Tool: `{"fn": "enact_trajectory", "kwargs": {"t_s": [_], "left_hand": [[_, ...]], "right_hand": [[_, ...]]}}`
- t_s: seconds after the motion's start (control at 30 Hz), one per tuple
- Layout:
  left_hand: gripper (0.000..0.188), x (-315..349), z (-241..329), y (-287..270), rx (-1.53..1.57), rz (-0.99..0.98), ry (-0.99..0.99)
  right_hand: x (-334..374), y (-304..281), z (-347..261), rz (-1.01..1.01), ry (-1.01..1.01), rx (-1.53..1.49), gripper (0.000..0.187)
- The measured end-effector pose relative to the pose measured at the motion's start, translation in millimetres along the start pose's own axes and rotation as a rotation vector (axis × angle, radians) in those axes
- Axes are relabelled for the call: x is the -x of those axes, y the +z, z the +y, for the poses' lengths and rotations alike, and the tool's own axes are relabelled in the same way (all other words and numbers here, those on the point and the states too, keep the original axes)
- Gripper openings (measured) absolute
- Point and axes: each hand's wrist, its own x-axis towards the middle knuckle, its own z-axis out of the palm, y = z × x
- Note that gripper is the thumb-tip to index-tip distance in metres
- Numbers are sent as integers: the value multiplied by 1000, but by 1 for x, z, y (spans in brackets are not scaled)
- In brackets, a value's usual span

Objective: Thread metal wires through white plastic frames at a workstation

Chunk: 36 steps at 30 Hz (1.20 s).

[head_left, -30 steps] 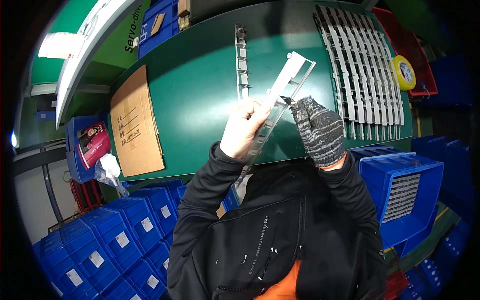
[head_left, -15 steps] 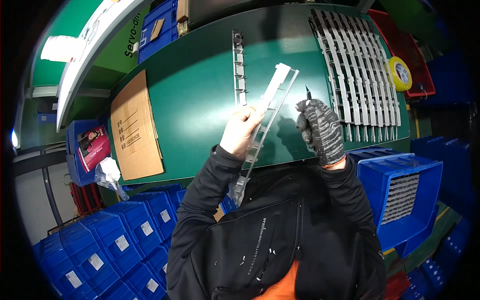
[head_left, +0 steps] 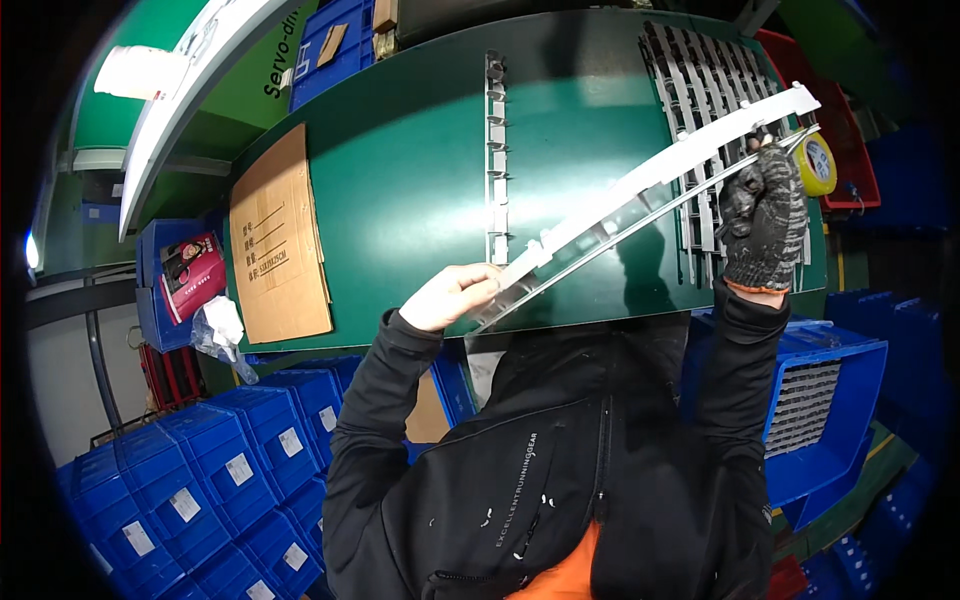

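Observation:
A long white-and-clear plastic strip with cross ribs (head_left: 640,185) slants over the table, its far end up to the right. My bare left hand (head_left: 455,296) pinches its lower left end between thumb and fingers. My right hand (head_left: 766,215), in a grey striped knit glove, is closed beside the strip's upper right end. A small dark pointed knife (head_left: 757,137) shows only partly at those fingers; the strip and glove hide the rest. Left of the strip, a similar ribbed strip (head_left: 498,160) lies lengthwise on the green table (head_left: 400,180).
Several grey ribbed strips (head_left: 690,90) lie side by side at the right, next to a yellow tape roll (head_left: 818,165) and a red bin (head_left: 850,170). Flat cardboard (head_left: 280,240) lies at the left. Blue crates (head_left: 240,450) are stacked lower left; another blue crate (head_left: 830,440) holds strips at right.
The strip has swung from steep to a rightward slant. My right hand moved right and up to its far end, while my left hand shifted slightly left and down.

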Motion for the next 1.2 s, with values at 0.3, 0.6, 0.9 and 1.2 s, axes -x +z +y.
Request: {"fn": "enact_trajectory", "kwargs": {"t_s": [0.3,0.6,0.9,1.2], "left_hand": [[31,-13,3,35,836,106,224],[35,-31,10,49,1137,13,128],[27,-44,11,60,989,39,254],[24,-46,12,68,620,305,392]], "right_hand": [[39,0,58,-424,-62,573,17],[70,-10,89,-846,-441,1026,11],[65,6,68,-691,-414,1110,13],[71,2,84,-613,-559,1235,16]]}}
